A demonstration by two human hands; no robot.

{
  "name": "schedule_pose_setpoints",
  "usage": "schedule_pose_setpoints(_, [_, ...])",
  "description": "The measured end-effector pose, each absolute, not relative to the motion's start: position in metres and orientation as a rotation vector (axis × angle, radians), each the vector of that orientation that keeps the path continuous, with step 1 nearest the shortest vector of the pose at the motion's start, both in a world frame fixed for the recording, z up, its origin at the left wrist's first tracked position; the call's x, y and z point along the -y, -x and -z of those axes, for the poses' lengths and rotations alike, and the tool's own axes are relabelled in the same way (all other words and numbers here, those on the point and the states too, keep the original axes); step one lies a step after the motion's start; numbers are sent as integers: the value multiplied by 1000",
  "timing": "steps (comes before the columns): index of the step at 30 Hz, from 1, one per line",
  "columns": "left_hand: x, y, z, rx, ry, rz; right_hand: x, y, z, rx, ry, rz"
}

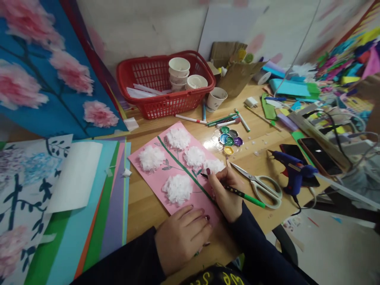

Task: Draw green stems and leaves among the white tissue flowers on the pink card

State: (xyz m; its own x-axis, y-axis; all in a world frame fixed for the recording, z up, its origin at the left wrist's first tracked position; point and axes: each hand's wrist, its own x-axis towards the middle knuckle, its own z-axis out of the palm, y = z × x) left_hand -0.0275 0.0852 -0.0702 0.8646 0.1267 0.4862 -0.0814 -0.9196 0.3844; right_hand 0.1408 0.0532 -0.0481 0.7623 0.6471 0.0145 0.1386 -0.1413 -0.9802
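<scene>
Well, the right hand (228, 190) pinches the brush (249, 198), the left hand (184, 234) rests over the near edge of the pink sheet (156, 182), left of the scissors (257, 181), and light strokes should suit the small leaf (198, 172).

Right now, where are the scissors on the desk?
In the head view, the scissors lie to the right of the right hand, between it and the blue glue gun.

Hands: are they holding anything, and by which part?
The right hand grips a pen or brush near its tip; the left hand rests on pink paper.
</scene>
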Motion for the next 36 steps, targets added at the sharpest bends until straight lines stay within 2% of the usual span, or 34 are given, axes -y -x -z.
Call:
schedule_pose_setpoints(4, [-90, 31, 68, -61, -2374, -628, -53, -138, 59, 682, 1721, -485])
schedule_pose_setpoints(8, [-103, 39, 53, -330, -2113, -787, -53, -138, 59, 648, 1759, -483])
schedule_pose_setpoints(11, [-125, 46, 44, -579, -2234, -938, -54, -139, 56, 631, 1762, -542])
schedule_pose_setpoints(13, [-139, 47, 43, -664, -2386, -913, -54, -139, 55, 639, 1764, -548])
schedule_pose_setpoints(25, [-145, 49, 54, -777, -2577, -717, -54, -138, 55, 661, 1832, -534])
schedule_pose_setpoints(36, [-146, 51, 56, -778, -2581, -715, -52, -139, 59, 725, 1854, -557])
